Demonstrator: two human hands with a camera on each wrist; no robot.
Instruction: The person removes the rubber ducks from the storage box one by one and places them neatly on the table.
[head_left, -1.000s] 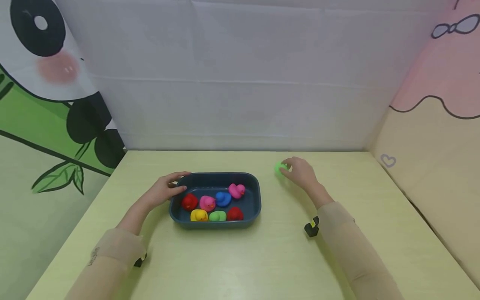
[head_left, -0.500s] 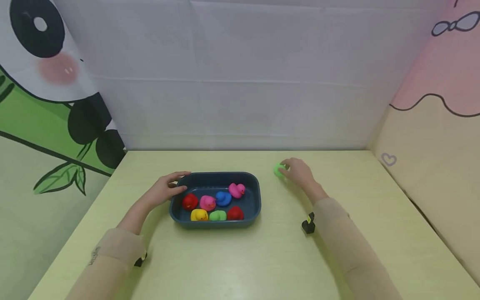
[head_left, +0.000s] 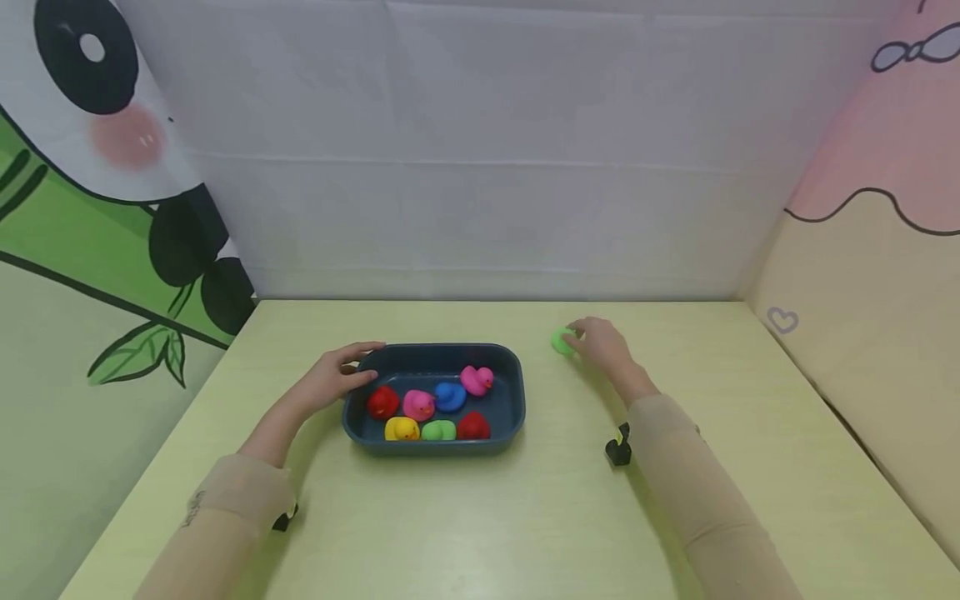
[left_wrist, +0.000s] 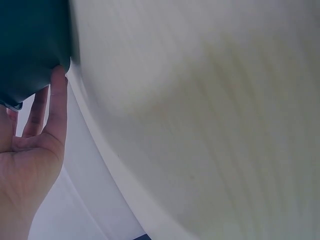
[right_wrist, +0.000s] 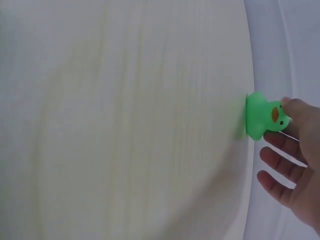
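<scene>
At the back right of the table, my right hand (head_left: 603,343) pinches a light green rubber duck (head_left: 562,341) between thumb and fingertips. In the right wrist view the duck (right_wrist: 259,116) stands upright at the table surface, with thumb and index finger at its head and the other fingers spread apart. My left hand (head_left: 330,379) holds the left back corner of a dark blue plastic basin (head_left: 433,447). Its fingers (left_wrist: 59,100) reach along the basin's outer wall, and the thumb lies at the rim. Inside sit several rubber ducks: red (head_left: 383,402), pink, blue, yellow and green.
The pale wooden table (head_left: 465,525) ends at a white cloth backdrop (head_left: 480,225). A painted panel (head_left: 127,250) rises on the left, and a pink and cream panel (head_left: 855,275) on the right. Black wrist cameras hang under both sleeves.
Both hands stay almost in place, the right still at the green duck and the left at the basin. The head view shifts slightly.
</scene>
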